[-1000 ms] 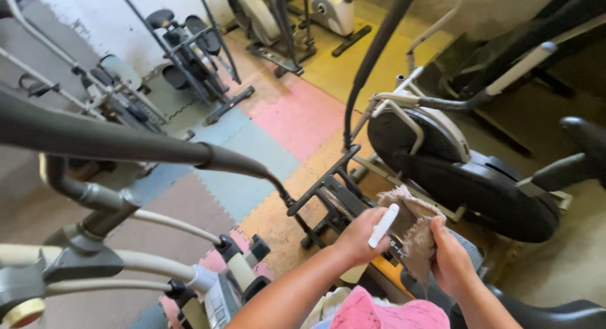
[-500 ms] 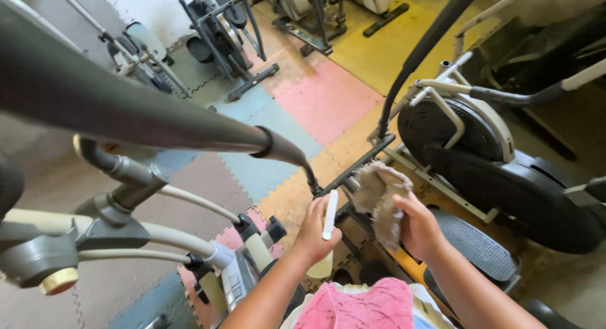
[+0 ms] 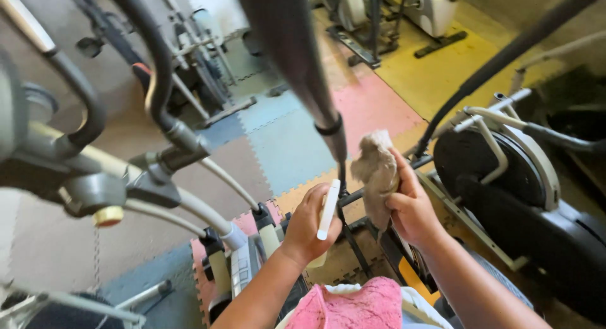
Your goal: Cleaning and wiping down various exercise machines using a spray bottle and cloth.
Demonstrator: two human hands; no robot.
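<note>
My left hand [image 3: 309,228] grips a narrow white stick-shaped object [image 3: 328,209], held upright. My right hand [image 3: 410,206] holds a crumpled beige rag [image 3: 375,174] just to the right of it. Both hands hover in front of the dark handlebar post [image 3: 297,64] of an exercise machine, whose lower end passes between them. A pink cloth [image 3: 347,307] lies at the bottom edge, near my body.
An elliptical trainer with a black flywheel cover [image 3: 499,171] stands at the right. Grey and white machine arms [image 3: 126,184] fill the left. The floor is covered in coloured foam mats [image 3: 284,140], with more gym machines [image 3: 372,20] at the back.
The view has swung left and closer to the machines. Both hands have stayed together, rising slightly toward the handlebar post, still holding the white object and the rag.
</note>
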